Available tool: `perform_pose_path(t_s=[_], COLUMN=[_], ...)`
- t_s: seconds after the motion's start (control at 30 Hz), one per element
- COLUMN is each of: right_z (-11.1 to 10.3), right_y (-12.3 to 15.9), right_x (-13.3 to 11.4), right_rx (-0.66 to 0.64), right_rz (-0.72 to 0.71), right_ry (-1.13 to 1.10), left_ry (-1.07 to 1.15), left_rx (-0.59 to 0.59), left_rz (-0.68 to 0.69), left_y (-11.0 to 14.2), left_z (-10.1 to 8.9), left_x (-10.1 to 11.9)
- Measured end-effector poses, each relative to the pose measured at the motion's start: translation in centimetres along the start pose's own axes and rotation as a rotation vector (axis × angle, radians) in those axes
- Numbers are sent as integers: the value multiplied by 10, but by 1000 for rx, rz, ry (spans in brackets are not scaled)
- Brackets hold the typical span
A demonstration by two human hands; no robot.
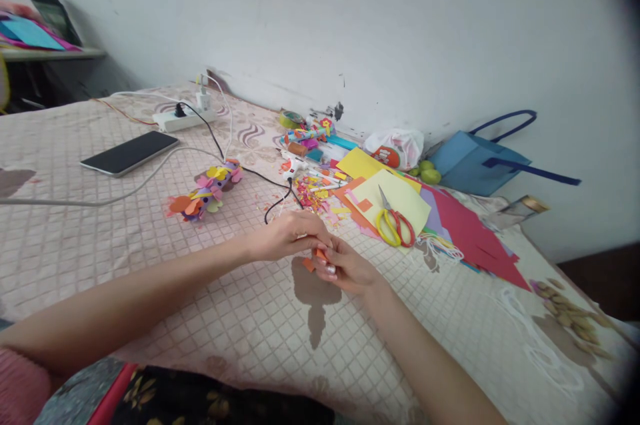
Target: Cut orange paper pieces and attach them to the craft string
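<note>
My left hand [290, 235] and my right hand [350, 269] meet over the patterned bedspread [150, 265]. Both pinch a small orange paper piece [320, 254] between their fingertips. Another orange scrap [309, 265] lies just below them on the cloth. The left hand's fingers curl down over the piece; the right hand's fingers fold round it from below.
Yellow-and-red scissors [395, 225] lie on coloured paper sheets [400, 201] to the right. A glue gun [293, 165] with a black cord, paper scraps [313, 188], a decorated paper roll [205, 193], a phone [130, 152], a power strip [183, 118] and a blue bag [475, 158] sit beyond.
</note>
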State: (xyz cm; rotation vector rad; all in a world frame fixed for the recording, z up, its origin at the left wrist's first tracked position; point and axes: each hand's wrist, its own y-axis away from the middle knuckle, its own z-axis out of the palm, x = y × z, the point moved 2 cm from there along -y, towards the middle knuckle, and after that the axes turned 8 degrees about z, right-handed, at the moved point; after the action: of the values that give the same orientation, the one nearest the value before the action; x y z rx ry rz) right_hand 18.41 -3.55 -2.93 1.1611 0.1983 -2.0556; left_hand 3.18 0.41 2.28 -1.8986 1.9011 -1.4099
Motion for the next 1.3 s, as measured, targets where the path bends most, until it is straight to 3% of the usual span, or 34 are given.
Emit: perform_pose_path(t_s=[0.4, 0.83, 1.3], right_z=[-1, 0, 1], right_y=[-1, -2, -1], right_x=[1, 1, 0], right_rx=[6, -33, -61], right_rz=[-18, -34, 7], right_ry=[5, -5, -52], left_ry=[48, 0, -14], left_rx=[33, -1, 91], left_rz=[-69, -31, -37], left_y=[1, -1, 4], left_z=[2, 1, 2], left_x=[-2, 2, -5])
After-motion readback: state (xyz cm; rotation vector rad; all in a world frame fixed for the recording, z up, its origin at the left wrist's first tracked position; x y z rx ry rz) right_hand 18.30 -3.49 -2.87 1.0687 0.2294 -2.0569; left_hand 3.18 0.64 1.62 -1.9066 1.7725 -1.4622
